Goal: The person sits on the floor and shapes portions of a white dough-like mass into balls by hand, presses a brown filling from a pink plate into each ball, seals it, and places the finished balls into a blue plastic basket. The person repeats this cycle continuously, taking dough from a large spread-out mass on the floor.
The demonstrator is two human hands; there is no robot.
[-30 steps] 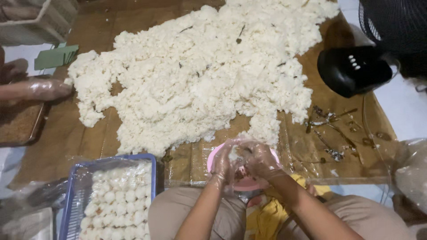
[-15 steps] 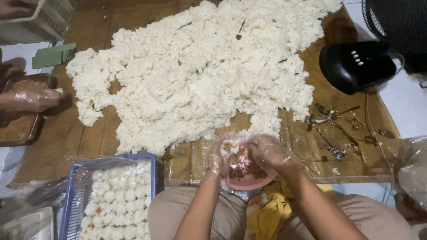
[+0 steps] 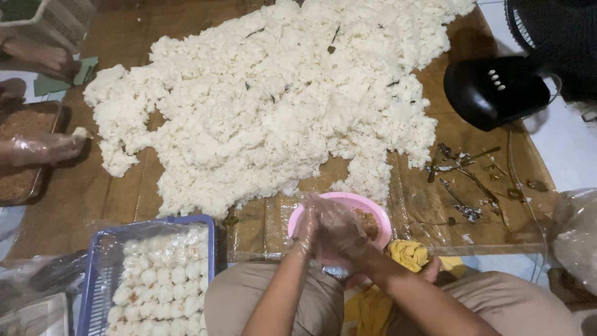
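- At the far left edge, another person's gloved hand (image 3: 46,148) lies beside a shallow tray of brown crumbly filling (image 3: 22,152), a pinch of white rice at its fingertips; it is well apart from the wearer's own hands.
- Low on the left, a blue basket (image 3: 87,280) lined with clear plastic holds rows of small white rice balls (image 3: 158,280).
- Across the middle, a broad heap of cooked white rice (image 3: 267,99) is spread over a brown sheet (image 3: 93,193) (a few dark leaf scraps are mixed in).
- Just below the heap's near edge, the left hand (image 3: 308,227) and right hand (image 3: 342,233), both in thin clear gloves, are cupped together palm to palm, fingers closed round something. What they enclose is hidden, so its shape and long axis cannot be told.
- The joined hands hover directly over a pink bowl (image 3: 373,211), which shows brownish filling on its right side, nearer the right hand than the left.
- Right of the bowl, a yellow cloth (image 3: 407,254) lies on the lap.
- Further right, discarded leaf stems (image 3: 463,180) are scattered on the sheet, and above them stands a black fan base (image 3: 497,90).
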